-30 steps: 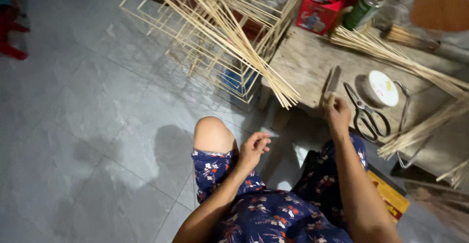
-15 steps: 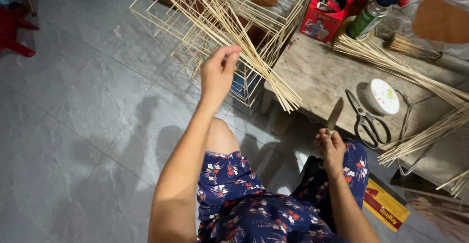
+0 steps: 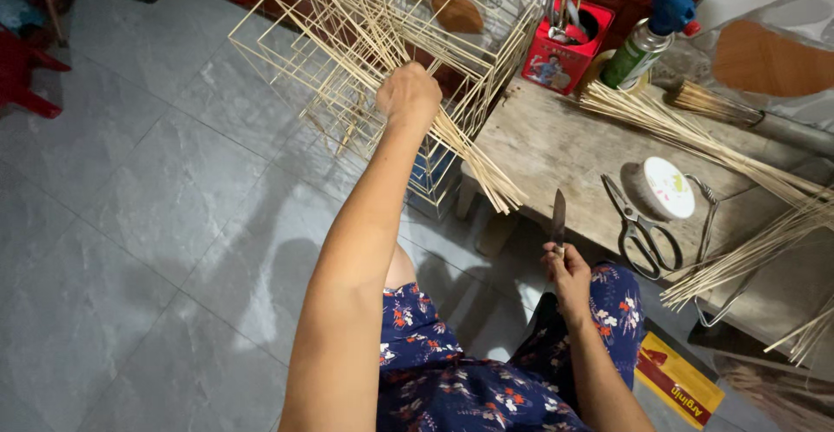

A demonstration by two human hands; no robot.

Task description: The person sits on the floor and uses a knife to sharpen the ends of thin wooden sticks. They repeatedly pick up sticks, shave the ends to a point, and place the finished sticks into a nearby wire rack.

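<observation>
Bundle of thin pale bamboo sticks (image 3: 434, 119) fanned out, long and straight, leaning over the stick-built frames (image 3: 347, 41) off the workbench's (image 3: 556, 149) left edge. Left hand (image 3: 408, 93) was clenched around the bundle mid-length. Right hand (image 3: 569, 275) gripped a knife (image 3: 558, 219), blade up, at the bench's front edge. Scissors (image 3: 638, 228) and a white spool (image 3: 667, 187) lay just beside it.

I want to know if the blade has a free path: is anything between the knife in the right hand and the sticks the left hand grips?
Nothing visible. The knife in the right hand points up beside the bundle of sticks gripped by the left hand; only open air separates them.
</observation>
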